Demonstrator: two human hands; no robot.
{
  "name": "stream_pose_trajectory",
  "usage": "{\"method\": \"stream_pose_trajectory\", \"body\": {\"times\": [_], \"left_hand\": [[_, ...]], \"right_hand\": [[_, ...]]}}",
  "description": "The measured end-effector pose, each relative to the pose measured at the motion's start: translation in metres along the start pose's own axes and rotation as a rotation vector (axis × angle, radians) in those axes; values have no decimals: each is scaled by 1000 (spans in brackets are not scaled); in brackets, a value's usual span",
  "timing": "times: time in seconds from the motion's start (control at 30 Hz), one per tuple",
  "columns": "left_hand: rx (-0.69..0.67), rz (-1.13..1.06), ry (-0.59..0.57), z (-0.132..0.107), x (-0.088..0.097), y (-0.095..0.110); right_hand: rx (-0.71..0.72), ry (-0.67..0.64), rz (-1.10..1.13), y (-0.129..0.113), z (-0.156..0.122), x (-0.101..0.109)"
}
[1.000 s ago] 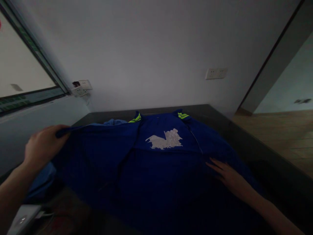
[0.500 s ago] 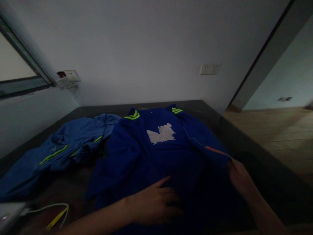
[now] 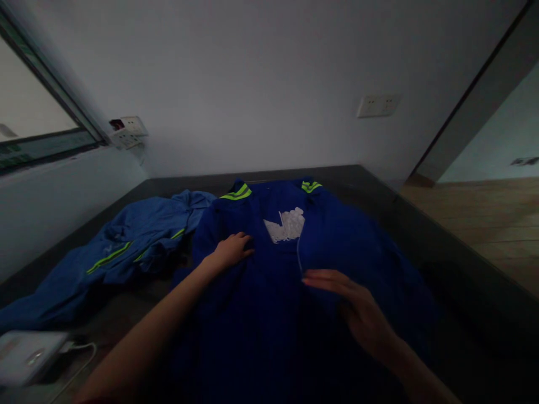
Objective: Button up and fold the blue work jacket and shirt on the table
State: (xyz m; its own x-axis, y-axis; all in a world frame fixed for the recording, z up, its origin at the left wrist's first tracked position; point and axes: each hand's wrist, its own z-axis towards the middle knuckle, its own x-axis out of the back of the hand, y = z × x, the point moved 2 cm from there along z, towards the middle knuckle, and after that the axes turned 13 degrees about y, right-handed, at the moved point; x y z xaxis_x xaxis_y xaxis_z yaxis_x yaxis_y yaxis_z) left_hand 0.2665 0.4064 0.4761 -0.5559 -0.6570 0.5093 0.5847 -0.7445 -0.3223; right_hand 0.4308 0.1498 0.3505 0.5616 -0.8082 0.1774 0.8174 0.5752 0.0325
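A dark blue jacket (image 3: 269, 314) with yellow-green shoulder stripes and a white print lies spread on the dark table (image 3: 370, 185). My left hand (image 3: 231, 251) rests flat on its upper left part, just left of the print, fingers apart. My right hand (image 3: 357, 311) hovers over or rests on the folded right half of the jacket, fingers stretched out toward the white zip line. Neither hand holds anything.
A second, lighter blue jacket (image 3: 126, 249) lies crumpled at the left of the table. A white device with a cable (image 3: 29, 353) sits at the near left corner. Wall sockets (image 3: 377, 105) are on the back wall; a window is at left, wooden floor at right.
The jacket's right half has been folded over toward the middle. My left hand moved up from the jacket's lower middle to beside the print; my right hand moved left from the edge.
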Motion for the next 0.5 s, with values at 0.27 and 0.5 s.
{"method": "stream_pose_trajectory", "body": {"times": [0.27, 0.5], "left_hand": [[28, -53, -28, -29, -12, -95], [16, -198, 147, -6, 22, -84]], "right_hand": [[-141, -489, -49, 19, -11, -35], [-253, -515, 1, 0, 0, 9]]}}
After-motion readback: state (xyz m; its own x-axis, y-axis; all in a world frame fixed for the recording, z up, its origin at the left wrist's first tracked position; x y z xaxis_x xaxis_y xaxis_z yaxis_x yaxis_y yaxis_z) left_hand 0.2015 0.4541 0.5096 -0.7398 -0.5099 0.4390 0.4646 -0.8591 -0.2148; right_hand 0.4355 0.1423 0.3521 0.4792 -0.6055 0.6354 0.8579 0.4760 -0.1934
